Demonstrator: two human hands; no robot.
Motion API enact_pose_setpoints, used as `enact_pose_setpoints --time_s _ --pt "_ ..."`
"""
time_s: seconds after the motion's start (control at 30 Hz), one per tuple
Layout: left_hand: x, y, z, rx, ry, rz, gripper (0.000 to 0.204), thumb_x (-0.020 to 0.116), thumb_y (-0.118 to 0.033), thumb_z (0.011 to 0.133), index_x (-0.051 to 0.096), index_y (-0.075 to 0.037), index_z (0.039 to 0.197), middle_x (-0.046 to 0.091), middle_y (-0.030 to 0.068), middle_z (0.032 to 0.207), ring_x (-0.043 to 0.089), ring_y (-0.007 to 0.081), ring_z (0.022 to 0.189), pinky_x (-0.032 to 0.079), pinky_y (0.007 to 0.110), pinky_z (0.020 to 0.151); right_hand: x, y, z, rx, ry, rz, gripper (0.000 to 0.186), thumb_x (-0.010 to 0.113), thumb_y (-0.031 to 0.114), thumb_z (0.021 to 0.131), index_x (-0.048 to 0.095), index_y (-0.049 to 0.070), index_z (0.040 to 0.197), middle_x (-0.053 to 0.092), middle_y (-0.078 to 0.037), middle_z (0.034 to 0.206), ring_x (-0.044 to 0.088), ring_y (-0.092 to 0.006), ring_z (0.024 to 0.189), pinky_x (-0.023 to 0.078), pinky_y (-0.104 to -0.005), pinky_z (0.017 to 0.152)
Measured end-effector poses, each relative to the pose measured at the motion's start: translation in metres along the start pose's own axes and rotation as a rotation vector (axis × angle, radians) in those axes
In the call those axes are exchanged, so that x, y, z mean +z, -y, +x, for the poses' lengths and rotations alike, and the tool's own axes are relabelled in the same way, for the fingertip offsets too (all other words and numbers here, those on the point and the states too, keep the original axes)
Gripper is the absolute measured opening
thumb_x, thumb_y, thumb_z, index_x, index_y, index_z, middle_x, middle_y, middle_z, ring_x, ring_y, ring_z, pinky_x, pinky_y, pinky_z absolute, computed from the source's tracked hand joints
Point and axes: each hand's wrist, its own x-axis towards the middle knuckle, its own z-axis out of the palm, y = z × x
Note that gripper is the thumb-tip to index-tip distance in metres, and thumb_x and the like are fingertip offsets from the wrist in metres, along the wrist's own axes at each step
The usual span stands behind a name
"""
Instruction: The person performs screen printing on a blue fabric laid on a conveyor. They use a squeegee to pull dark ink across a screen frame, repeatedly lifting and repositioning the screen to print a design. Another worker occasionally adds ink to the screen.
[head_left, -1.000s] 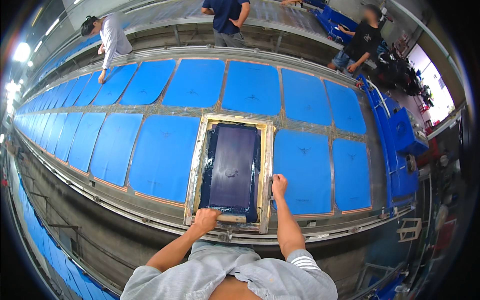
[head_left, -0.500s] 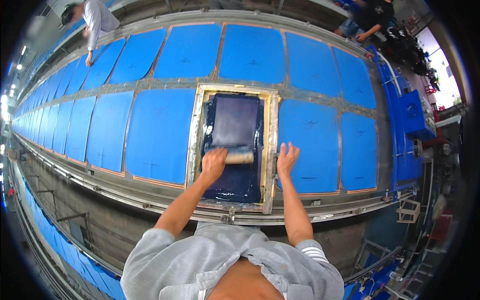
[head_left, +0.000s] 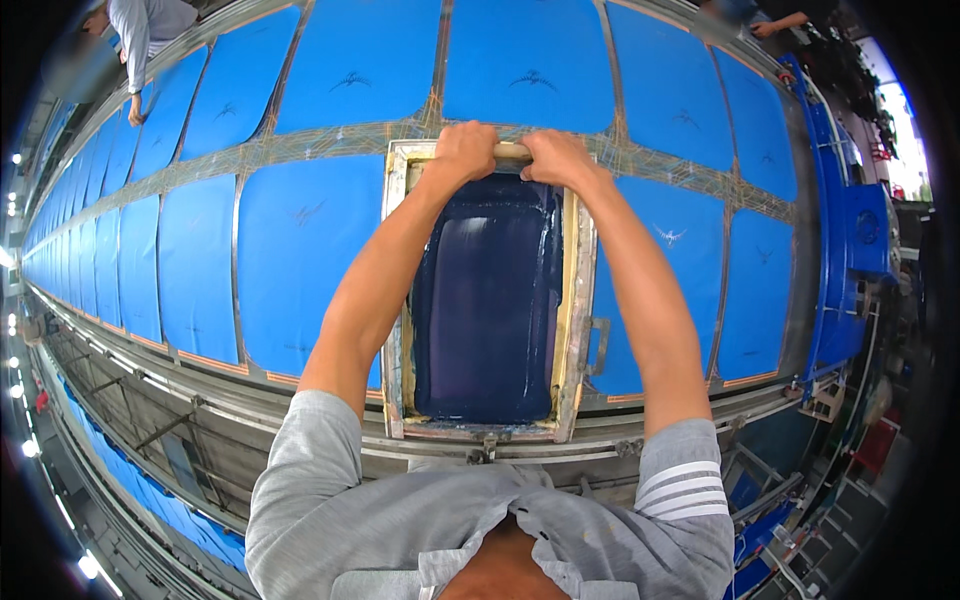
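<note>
A screen-printing frame [head_left: 393, 310] lies in front of me on blue fabric panels, its mesh [head_left: 490, 300] coated with dark navy ink. At the frame's far end my left hand [head_left: 466, 152] is closed round one side of a squeegee [head_left: 512, 151]. My right hand [head_left: 560, 160] grips the squeegee's other side. Only a short length of its wooden handle shows between my hands; its blade is mostly hidden. A metal handle [head_left: 598, 345] sticks out from the frame's right side.
Blue panels [head_left: 310, 220] with small dark marks run along the long table in two rows. A metal rail [head_left: 300, 405] follows the near edge. On the right stands a blue machine [head_left: 868, 230]. A co-worker's hand [head_left: 136, 110] touches a panel at the far left.
The squeegee has moved from mid-mesh to the frame's far end. My right hand, previously off the squeegee beside the frame, now grips it together with my left.
</note>
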Motion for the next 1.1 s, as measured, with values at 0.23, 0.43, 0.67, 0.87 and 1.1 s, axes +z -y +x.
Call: enact_pose_setpoints --time_s 0.23,0.43,0.67,0.87,1.1 --pt "0.042 0.004 -0.082 0.082 -0.085 0.053 0.013 0.067 -0.011 0.071 0.075 -0.013 0.081 0.070 0.0162 0.074 0.071 0.0334 0.072 0.056 0.043 0.067 0.059 0.035 -0.049 0.030 -0.054 -0.081 0.012 0.062 0.008 0.070 0.069 0.007 0.080 0.069 -0.016 0.086 0.068 -0.0371 0.085 0.056 -0.0488 0.074" --pt "0.062 -0.054 -0.230 0.038 0.023 -0.062 0.013 0.067 -0.009 0.072 0.073 -0.013 0.082 0.070 0.0143 0.075 0.070 0.0326 0.072 0.056 0.045 0.066 0.105 0.099 -0.188 -0.085 -0.107 -0.025 0.009 0.059 0.007 0.074 0.068 0.007 0.076 0.065 -0.013 0.080 0.064 -0.0311 0.080 0.046 -0.0429 0.082" --pt "0.105 -0.102 -0.382 0.004 -0.023 -0.166 0.013 0.067 -0.008 0.065 0.071 -0.012 0.077 0.070 0.0138 0.076 0.070 0.0329 0.072 0.055 0.045 0.063 0.155 0.162 -0.318 -0.111 -0.098 0.037 0.011 0.062 0.010 0.074 0.067 0.006 0.082 0.063 -0.013 0.085 0.064 -0.0309 0.086 0.045 -0.0504 0.091" --pt "0.096 -0.094 -0.371 0.007 0.149 -0.034 0.013 0.068 -0.012 0.069 0.074 -0.013 0.080 0.070 0.0164 0.078 0.070 0.0329 0.075 0.056 0.046 0.067 0.160 0.165 -0.310 -0.045 0.072 0.017 0.015 0.063 0.013 0.069 0.071 0.009 0.080 0.070 -0.013 0.086 0.068 -0.0312 0.084 0.049 -0.0477 0.078" --pt "0.061 -0.048 -0.227 0.007 0.040 0.019 0.019 0.064 -0.010 0.072 0.076 -0.014 0.086 0.070 0.0162 0.077 0.070 0.0349 0.074 0.056 0.047 0.069 0.109 0.096 -0.180 -0.025 -0.040 -0.034 0.019 0.056 0.010 0.074 0.072 0.007 0.083 0.071 -0.015 0.088 0.070 -0.0342 0.086 0.051 -0.0502 0.081"
